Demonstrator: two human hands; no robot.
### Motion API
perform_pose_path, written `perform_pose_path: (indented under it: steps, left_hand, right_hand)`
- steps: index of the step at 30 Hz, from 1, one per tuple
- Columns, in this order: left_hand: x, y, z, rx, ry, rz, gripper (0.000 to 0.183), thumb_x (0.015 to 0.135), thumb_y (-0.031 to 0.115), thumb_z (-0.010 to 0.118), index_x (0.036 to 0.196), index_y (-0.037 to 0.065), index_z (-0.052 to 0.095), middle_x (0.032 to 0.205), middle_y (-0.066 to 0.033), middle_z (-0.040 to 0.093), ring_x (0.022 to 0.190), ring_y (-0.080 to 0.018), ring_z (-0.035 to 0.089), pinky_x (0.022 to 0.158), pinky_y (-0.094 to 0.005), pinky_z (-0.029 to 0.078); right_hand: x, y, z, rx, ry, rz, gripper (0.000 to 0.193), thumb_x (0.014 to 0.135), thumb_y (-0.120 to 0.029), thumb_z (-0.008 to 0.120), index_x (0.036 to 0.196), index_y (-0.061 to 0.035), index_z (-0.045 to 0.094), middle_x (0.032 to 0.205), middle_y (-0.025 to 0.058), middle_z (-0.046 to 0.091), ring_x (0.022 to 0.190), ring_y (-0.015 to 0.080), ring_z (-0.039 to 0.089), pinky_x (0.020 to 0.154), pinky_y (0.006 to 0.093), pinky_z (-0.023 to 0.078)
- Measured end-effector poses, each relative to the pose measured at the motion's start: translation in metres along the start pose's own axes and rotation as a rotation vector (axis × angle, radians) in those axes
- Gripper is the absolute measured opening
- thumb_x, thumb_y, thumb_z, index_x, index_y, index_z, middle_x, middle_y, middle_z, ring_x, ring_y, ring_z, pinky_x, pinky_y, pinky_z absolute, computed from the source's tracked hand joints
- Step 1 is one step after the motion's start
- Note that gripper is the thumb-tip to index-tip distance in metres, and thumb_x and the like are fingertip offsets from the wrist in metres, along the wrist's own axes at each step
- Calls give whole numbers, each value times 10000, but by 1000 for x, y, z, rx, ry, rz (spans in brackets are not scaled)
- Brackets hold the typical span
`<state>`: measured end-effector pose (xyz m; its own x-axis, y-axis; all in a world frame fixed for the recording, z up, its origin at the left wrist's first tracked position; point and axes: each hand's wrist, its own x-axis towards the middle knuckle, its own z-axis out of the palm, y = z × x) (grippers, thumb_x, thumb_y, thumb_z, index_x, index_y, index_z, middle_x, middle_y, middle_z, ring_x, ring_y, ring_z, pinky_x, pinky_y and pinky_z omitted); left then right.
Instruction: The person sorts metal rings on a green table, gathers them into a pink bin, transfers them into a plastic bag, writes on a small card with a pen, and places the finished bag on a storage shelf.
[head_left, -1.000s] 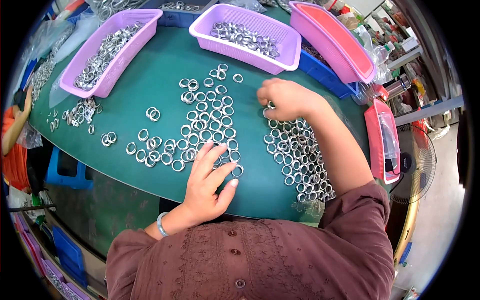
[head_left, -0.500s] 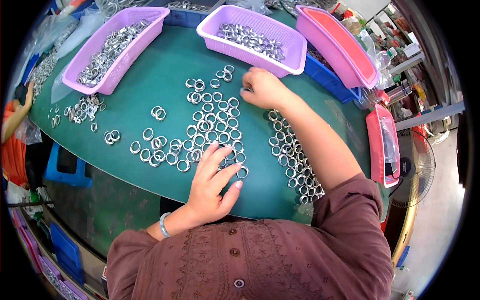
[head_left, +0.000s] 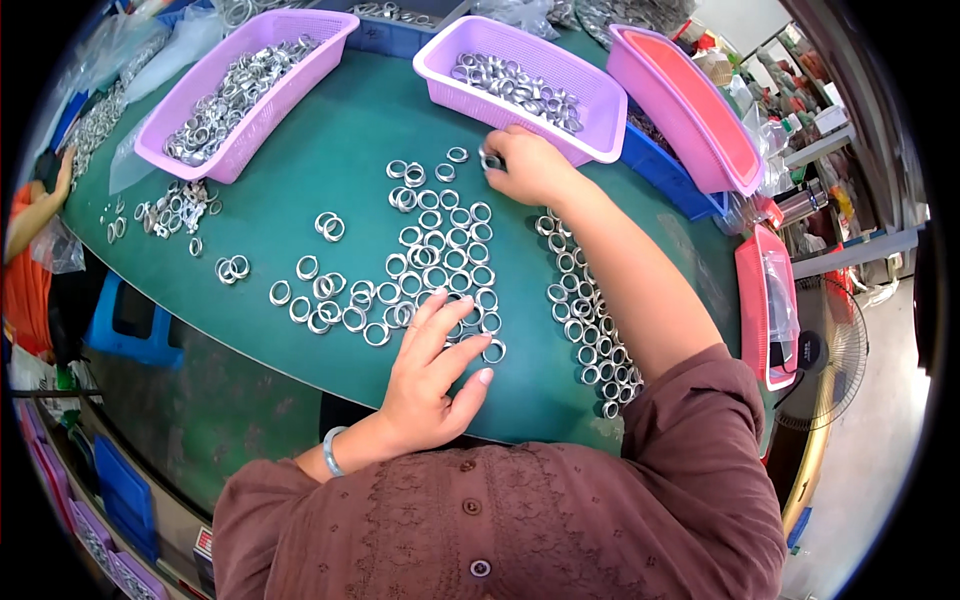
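Silver metal rings [head_left: 432, 256] lie spread in a loose patch on the green tabletop [head_left: 290, 150]. My left hand [head_left: 435, 385] is at the near edge of that patch, fingers apart, fingertips resting on or just over a few rings. Beyond the patch, close to the front wall of the middle purple basket [head_left: 520, 112], my right hand [head_left: 532, 168] pinches a ring [head_left: 490, 160] between thumb and fingers. Under and beside my right forearm runs a tighter band of rings [head_left: 587, 330], packed side by side toward me.
Another purple basket [head_left: 245, 140] full of rings stands at the far left, with small metal pieces [head_left: 180, 207] near it. Tilted pink and red baskets [head_left: 690, 110] rest over a blue crate [head_left: 665, 175]. A red basket [head_left: 765, 310] and fan [head_left: 835, 350] are at right. A co-worker's arm [head_left: 45, 215] reaches in at left.
A ring now shows in my right hand's fingers, and one ring fewer lies at the far end of the patch. My left hand has stayed over the near rings. The view has shifted slightly.
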<state>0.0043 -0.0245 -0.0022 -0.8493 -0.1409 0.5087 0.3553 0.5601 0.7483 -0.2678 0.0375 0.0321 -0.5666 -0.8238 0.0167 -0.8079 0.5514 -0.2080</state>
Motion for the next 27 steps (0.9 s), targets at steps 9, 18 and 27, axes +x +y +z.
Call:
perform_pose_path:
  steps: [9,18,27]
  left_hand:
    - [0,0,-2,1,4,10,308,694,67,655,997,11,641,1247,-216,504,1216,-432,419,1016,-476,322]
    - [-2,0,-2,9,21,1,303,701,67,648,1001,20,641,1245,-205,509,1218,-426,418,1019,-472,320]
    - [-3,1,0,-7,61,39,288,706,50,641,992,17,642,1233,-200,520,1212,-419,428,1017,-475,324]
  right_hand:
    - [6,-19,2,39,170,-347,245,729,-108,638,963,-44,610,949,146,598,952,334,567,863,400,451]
    - [-28,16,-1,32,-13,-376,142,681,-23,581,822,-37,574,848,128,547,876,335,537,777,403,449]
    - [-52,-8,-19,33,-73,-324,214,695,-131,633,879,-28,597,921,142,561,942,342,543,827,417,454]
